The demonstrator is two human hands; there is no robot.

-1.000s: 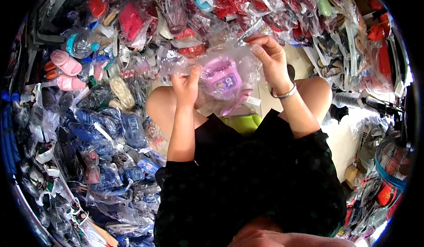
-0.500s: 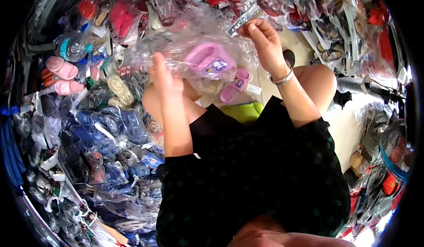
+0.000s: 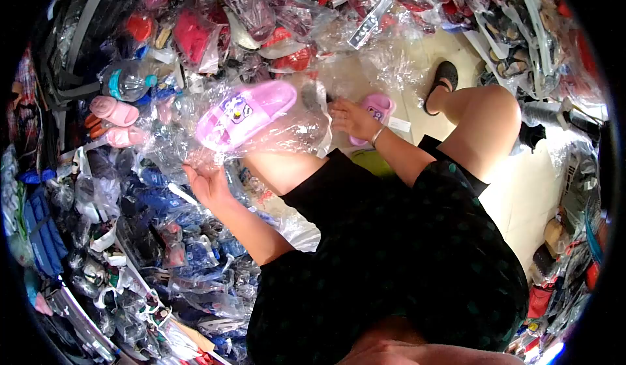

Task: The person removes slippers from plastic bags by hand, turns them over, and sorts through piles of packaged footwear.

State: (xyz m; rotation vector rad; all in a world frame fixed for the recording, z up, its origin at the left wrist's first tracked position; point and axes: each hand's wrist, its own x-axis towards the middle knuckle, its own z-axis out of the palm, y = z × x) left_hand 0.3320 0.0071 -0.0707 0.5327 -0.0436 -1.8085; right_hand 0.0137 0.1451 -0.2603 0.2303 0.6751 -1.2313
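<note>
A pink slide sandal (image 3: 251, 114) with a purple cartoon patch lies inside a clear plastic bag (image 3: 303, 130), held up over my bent leg. At the bag's lower left edge, my left hand (image 3: 210, 183) is closed on the film below the sandal's toe end. My right hand (image 3: 352, 118) has its fingers at the bag's right edge and appears to grip it. Just behind that hand, a second pink slide (image 3: 377, 107) with a white tag rests on the floor, partly hidden. A lime green item (image 3: 379, 164) shows between my legs, mostly covered.
Bagged shoes (image 3: 202, 247) are piled on the left, with red ones (image 3: 293, 58) at the back. A silver and black strip (image 3: 370, 24) lies at the back. A water bottle (image 3: 130, 84) and pale pink clogs (image 3: 116, 112) sit at left. Tiled floor (image 3: 512, 189) shows at right.
The bag with the slide has moved left and turned. My right hand has let go of the strip and come down to the bag's edge. My left hand has moved lower left.
</note>
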